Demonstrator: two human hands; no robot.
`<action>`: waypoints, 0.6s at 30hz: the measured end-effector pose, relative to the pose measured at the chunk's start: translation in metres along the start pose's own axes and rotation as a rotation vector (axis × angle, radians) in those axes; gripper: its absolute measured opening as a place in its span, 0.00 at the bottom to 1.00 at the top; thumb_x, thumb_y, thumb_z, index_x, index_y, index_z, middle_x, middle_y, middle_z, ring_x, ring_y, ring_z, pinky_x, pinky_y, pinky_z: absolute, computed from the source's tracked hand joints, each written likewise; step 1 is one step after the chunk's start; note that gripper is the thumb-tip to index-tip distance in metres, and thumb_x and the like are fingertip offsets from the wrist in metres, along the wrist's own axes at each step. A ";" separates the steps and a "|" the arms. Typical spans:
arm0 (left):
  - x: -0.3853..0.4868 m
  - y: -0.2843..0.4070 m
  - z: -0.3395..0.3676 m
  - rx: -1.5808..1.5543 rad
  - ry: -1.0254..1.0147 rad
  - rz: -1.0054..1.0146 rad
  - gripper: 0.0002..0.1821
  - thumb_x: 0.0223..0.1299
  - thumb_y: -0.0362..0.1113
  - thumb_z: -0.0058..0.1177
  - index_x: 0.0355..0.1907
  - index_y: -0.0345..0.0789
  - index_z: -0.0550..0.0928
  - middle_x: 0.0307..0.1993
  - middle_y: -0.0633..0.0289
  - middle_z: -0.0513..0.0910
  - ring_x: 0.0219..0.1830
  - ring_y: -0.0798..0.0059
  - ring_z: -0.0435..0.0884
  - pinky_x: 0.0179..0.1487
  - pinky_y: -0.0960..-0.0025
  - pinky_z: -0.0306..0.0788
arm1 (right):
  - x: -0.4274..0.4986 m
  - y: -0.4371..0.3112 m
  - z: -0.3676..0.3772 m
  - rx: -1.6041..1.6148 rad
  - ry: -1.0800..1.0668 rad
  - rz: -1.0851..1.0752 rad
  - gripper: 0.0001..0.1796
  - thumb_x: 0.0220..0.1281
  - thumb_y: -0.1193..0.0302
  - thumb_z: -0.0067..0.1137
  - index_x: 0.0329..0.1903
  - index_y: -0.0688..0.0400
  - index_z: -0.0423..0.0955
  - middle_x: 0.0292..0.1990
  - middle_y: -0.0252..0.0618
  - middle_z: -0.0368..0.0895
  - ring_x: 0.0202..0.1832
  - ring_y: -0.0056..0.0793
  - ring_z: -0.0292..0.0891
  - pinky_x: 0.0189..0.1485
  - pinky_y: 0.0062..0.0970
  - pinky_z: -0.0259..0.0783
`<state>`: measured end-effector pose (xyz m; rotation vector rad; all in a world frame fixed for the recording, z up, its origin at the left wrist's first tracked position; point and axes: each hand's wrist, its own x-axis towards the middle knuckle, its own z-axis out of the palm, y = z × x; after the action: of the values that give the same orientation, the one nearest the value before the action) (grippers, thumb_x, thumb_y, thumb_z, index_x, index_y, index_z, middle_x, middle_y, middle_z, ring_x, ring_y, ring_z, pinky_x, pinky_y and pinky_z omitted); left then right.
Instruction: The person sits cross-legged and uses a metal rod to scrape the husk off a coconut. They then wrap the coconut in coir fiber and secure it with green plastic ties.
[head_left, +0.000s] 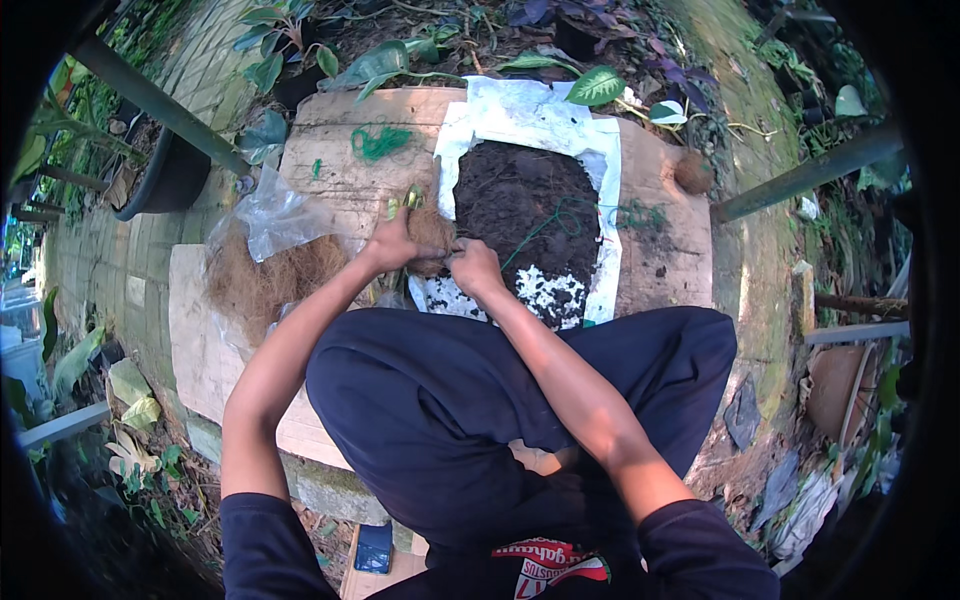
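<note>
My left hand (391, 244) grips a ball wrapped in brown coconut fibre (431, 231), with green plant stems (411, 198) at its top. Against the ball's right side, my right hand (475, 266) has its fingers closed on green twine (531, 238). That twine runs over dark soil (525, 195) on a white plastic sack (517, 109) to a loose tangle (639, 215) at the right. White bits are mixed into the soil near my knees. More green twine (381, 141) lies on the cardboard (330, 120) at the upper left.
Loose coconut fibre (266, 281) sits in a clear plastic bag (274, 214) at the left. A round brown fibre ball (694, 172) rests near the cardboard's right edge. Metal poles (161, 105) slant in at both sides. Potted plants (169, 176) border the paving, and a phone (373, 549) lies below.
</note>
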<state>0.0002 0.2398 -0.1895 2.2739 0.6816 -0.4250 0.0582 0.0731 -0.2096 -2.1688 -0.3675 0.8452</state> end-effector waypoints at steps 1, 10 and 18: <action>0.001 -0.003 0.001 -0.047 0.012 -0.001 0.58 0.34 0.55 0.73 0.64 0.23 0.59 0.54 0.37 0.75 0.56 0.52 0.76 0.62 0.63 0.67 | -0.002 -0.001 -0.002 0.054 -0.035 -0.013 0.18 0.51 0.69 0.56 0.46 0.62 0.79 0.39 0.55 0.82 0.47 0.48 0.79 0.51 0.35 0.71; -0.035 -0.006 -0.031 -0.541 0.113 0.032 0.47 0.42 0.38 0.71 0.63 0.25 0.59 0.50 0.48 0.77 0.52 0.66 0.77 0.57 0.67 0.71 | -0.025 -0.025 -0.037 0.256 -0.031 0.008 0.38 0.57 0.57 0.62 0.65 0.62 0.60 0.46 0.49 0.81 0.47 0.33 0.78 0.52 0.29 0.69; -0.089 0.035 -0.086 -0.948 0.043 0.339 0.36 0.62 0.55 0.50 0.63 0.33 0.61 0.52 0.49 0.75 0.55 0.65 0.75 0.53 0.66 0.70 | -0.041 -0.061 -0.044 1.099 -0.239 -0.157 0.42 0.54 0.59 0.62 0.67 0.51 0.50 0.44 0.37 0.71 0.21 0.11 0.59 0.15 0.11 0.49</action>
<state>-0.0420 0.2488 -0.0685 1.4413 0.3745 0.1138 0.0586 0.0685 -0.1241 -1.0168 -0.1200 0.9147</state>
